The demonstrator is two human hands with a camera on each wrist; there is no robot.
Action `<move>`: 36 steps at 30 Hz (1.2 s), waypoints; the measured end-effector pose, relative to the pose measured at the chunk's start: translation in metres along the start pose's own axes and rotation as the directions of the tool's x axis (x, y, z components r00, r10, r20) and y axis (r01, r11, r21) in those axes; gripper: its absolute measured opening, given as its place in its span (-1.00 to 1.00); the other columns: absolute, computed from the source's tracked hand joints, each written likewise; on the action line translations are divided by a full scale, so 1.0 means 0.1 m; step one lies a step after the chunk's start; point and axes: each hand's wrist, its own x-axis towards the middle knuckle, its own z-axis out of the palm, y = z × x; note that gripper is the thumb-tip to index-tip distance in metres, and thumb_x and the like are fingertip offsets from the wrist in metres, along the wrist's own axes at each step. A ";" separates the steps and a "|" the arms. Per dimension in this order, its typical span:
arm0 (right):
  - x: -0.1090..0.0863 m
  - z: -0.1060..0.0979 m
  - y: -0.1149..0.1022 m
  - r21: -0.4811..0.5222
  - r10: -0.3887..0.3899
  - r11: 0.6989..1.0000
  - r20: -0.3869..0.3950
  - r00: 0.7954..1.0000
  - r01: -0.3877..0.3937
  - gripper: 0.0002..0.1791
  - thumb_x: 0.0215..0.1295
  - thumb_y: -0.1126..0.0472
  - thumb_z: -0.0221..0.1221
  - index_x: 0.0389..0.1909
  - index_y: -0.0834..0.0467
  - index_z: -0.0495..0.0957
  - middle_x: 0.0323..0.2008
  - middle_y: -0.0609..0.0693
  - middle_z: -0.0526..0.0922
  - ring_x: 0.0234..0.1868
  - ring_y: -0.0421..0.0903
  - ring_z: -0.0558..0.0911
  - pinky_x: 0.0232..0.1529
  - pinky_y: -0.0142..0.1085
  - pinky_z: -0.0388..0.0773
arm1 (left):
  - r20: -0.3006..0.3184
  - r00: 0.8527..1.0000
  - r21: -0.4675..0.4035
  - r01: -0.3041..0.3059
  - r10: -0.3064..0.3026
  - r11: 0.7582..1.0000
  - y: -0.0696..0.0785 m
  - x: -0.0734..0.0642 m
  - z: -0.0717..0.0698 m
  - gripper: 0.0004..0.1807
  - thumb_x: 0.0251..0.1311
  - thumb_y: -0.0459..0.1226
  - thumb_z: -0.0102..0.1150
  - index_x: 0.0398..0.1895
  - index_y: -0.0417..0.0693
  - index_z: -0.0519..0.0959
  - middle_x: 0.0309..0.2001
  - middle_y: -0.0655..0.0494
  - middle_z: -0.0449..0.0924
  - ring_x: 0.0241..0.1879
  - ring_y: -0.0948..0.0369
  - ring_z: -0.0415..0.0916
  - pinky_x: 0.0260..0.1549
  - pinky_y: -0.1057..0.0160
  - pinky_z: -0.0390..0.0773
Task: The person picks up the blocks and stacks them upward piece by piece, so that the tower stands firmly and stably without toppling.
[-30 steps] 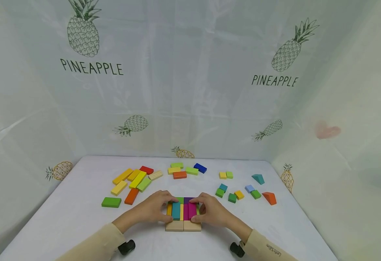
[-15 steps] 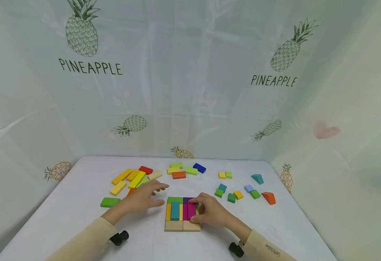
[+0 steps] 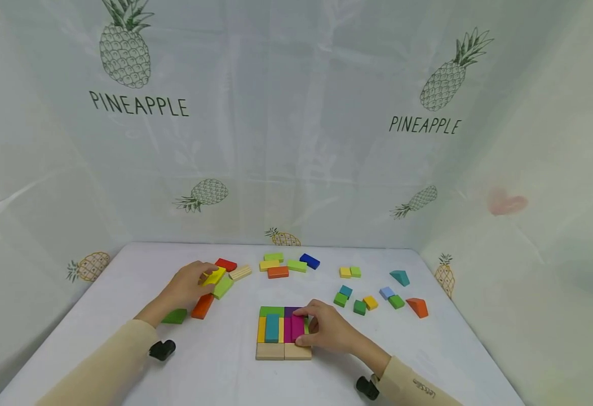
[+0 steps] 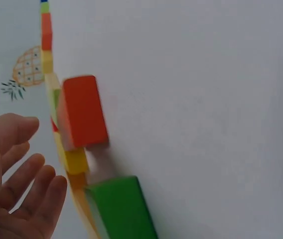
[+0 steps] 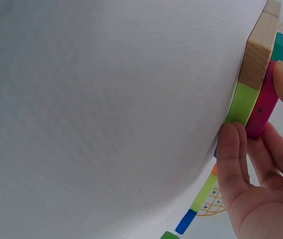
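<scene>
The left hand (image 3: 187, 283), released with fingers parted, is by the yellow block (image 3: 215, 276). The right hand (image 3: 332, 327) pinches the magenta block (image 3: 298, 327) atop the block square (image 3: 270, 352). 2 backdrop prints (image 3: 139, 104) read "PINEAPPLE"; right sleeve lettering (image 3: 423, 389) is unclear.

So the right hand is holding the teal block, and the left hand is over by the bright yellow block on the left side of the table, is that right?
Not quite: the head view shows the right hand holding the raised magenta block, not the teal block. The left hand is indeed by the bright yellow block on the left side of the table.
</scene>
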 end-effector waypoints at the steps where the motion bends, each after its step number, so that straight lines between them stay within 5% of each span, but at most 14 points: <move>1: 0.00 0.00 0.00 0.000 0.000 1.000 0.001 1.000 0.000 -0.37 0.28 0.02 0.52 0.33 0.09 0.63 -0.08 -0.15 0.56 -0.20 -0.11 0.59 -0.19 -0.43 0.59 | 0.000 1.000 0.012 -0.002 0.002 1.000 -0.03 0.00 0.00 -0.43 0.35 -0.25 0.42 0.40 -0.12 0.55 0.20 -0.13 0.60 0.08 -0.03 0.57 0.14 -0.17 0.67; 19: 0.01 0.01 0.00 -0.007 0.001 1.000 -0.005 1.000 -0.001 -0.37 0.28 0.02 0.52 0.33 0.10 0.63 -0.09 -0.14 0.56 -0.21 -0.15 0.57 -0.20 -0.44 0.59 | 0.035 0.999 0.146 -0.027 0.022 0.989 -0.25 -0.01 -0.12 -0.55 0.29 -0.34 0.40 0.25 -0.24 0.64 -0.14 0.03 0.59 -0.15 0.08 0.47 0.05 -0.08 0.65; 36: 0.01 0.01 -0.01 -0.016 0.010 1.000 -0.006 1.000 -0.010 -0.37 0.28 0.00 0.52 0.33 0.08 0.63 -0.08 -0.14 0.57 -0.20 -0.15 0.57 -0.20 -0.43 0.59 | 0.070 0.997 0.154 -0.043 0.033 0.987 -0.27 -0.01 -0.16 -0.61 0.29 -0.33 0.42 0.17 -0.21 0.69 -0.22 0.06 0.54 -0.18 0.07 0.44 -0.02 -0.04 0.63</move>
